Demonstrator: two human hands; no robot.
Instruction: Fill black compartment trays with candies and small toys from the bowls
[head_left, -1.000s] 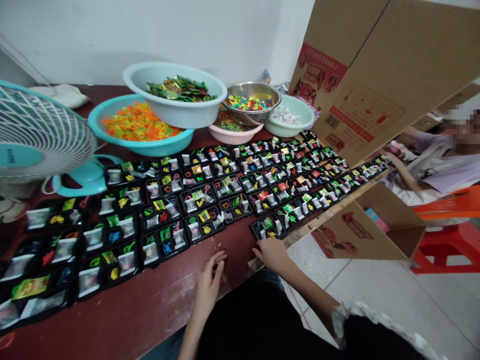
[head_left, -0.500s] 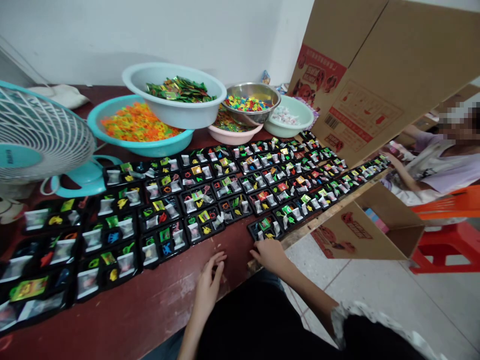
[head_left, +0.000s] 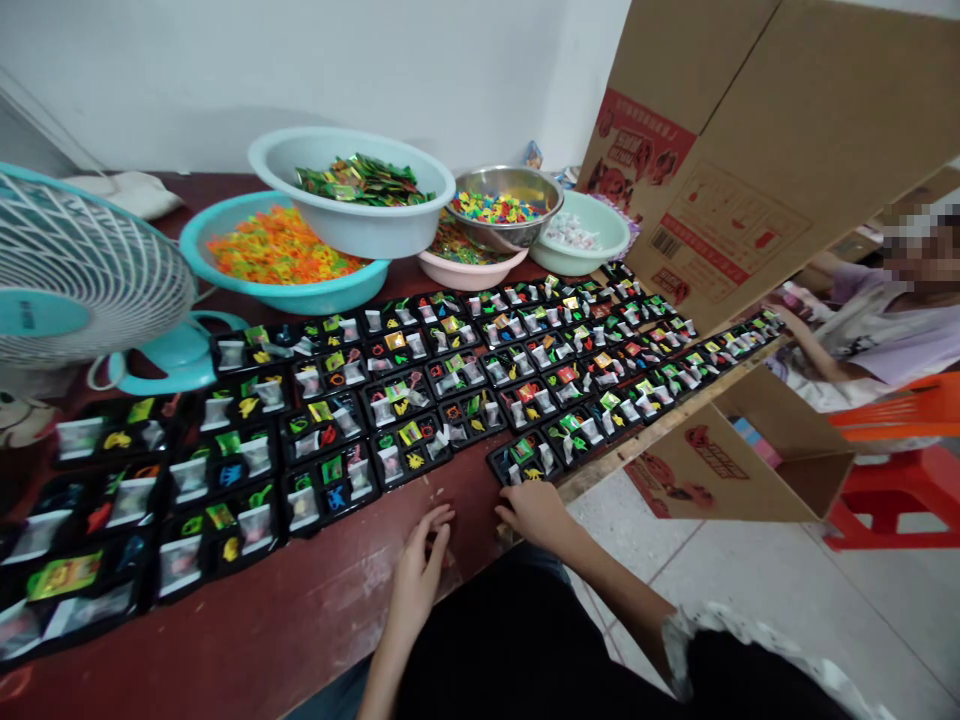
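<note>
Black tray (head_left: 525,458) up close now: it sits at the near end of its row, right by the front edge of the tabletop (head_left: 322,600). Our right hand (head_left: 536,512) has its fingertips against the tray's near rim, knuckles up; whether they pinch the rim or only press it we cannot tell. Our left hand (head_left: 418,562) lies flat on bare wood just beside, fingers together, holding nothing. Biggest risk, we'd say: shove too hard and this tray rams the neighbouring trays (head_left: 577,432), and the little sachets and coloured toys lying loose in the compartments hop out or swap cells. Shove off-line and a corner goes over the edge, where the open cardboard box (head_left: 705,470) and the floor wait below. Further out, the rows run tight towards the basins (head_left: 360,230), and another person's hand (head_left: 776,312) works at the far end, so one knock could ripple along. The fan (head_left: 82,290) at the left stands close to the trays; if it blows, light packets might lift.
</note>
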